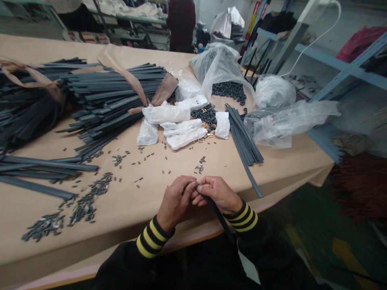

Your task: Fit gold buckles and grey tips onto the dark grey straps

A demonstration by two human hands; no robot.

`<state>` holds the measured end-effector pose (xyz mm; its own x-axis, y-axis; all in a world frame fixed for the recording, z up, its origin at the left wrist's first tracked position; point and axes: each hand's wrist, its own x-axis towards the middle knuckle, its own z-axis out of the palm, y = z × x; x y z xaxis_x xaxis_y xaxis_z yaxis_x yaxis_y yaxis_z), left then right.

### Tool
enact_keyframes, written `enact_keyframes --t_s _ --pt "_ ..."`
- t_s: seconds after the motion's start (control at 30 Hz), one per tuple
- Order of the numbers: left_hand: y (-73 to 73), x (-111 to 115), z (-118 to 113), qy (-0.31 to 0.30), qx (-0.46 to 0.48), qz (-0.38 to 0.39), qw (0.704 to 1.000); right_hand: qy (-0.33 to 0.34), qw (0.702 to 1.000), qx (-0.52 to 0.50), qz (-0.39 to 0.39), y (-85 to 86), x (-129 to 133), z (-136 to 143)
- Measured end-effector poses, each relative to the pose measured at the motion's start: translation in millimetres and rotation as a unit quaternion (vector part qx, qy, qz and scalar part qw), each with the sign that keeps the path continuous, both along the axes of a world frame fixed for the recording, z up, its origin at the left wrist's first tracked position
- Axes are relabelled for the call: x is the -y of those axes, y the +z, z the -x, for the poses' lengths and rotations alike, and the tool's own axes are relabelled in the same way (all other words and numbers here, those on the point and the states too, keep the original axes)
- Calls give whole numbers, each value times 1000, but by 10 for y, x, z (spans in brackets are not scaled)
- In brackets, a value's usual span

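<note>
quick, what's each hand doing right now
Left hand: closed, fingers at the tip of the dark strip.
Right hand: closed, holding the dark strip.

A narrow, dark strip (pixel 218 213) slants downward, its upper end pinched between both hands (pixel 175 201) (pixel 220 194).

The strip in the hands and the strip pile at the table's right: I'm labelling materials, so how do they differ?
The strip is a single piece; the strip pile has many pieces. The strip is in the right hand, with the left hand at its end, and slopes down toward the lap; the strip pile lies on the table. The strip looks nearly black, the strip pile greyer. Both are long and narrow.
</note>
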<state>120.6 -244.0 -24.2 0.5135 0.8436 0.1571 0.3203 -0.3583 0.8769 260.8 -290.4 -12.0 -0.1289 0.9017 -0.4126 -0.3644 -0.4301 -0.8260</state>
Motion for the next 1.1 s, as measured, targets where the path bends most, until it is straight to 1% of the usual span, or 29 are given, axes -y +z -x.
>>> enact_keyframes --t_s 0.03,0.1,0.27,0.33,0.5,0.6,0.67,0.77,0.83,0.9,0.97,1.1 --pt "14 -9 7 -17 -6 17 1000 -1 1000 -10 5 14 -21 -6" --pt "50 -58 15 -24 -19 41 999 1 999 -38 11 43 -73 -13" --pt "98 -231 -6 33 -100 42 994 24 995 -83 39 126 -202 -26" --pt "103 -261 -16 28 -121 44 991 28 994 -85 57 149 -231 -37" --pt "177 -254 -5 -17 -102 91 990 22 996 -66 56 154 -246 -29" --pt "213 -275 18 -41 -113 124 985 24 996 -58 61 146 -251 -2" --pt "201 -301 31 -43 -119 141 982 33 995 -61 65 143 -260 8" --pt "156 -332 33 -23 -121 155 980 47 995 -64 64 137 -276 5" --pt "147 -341 26 -25 -123 160 979 49 995 -60 64 132 -280 -3" --pt "166 -350 24 -51 -119 164 978 50 996 -42 68 131 -272 -10" --pt "200 -369 39 -90 -116 169 975 50 997 -11 61 135 -250 -14" --pt "237 -434 110 -168 -94 210 959 71 997 25 -3 142 -201 -35"
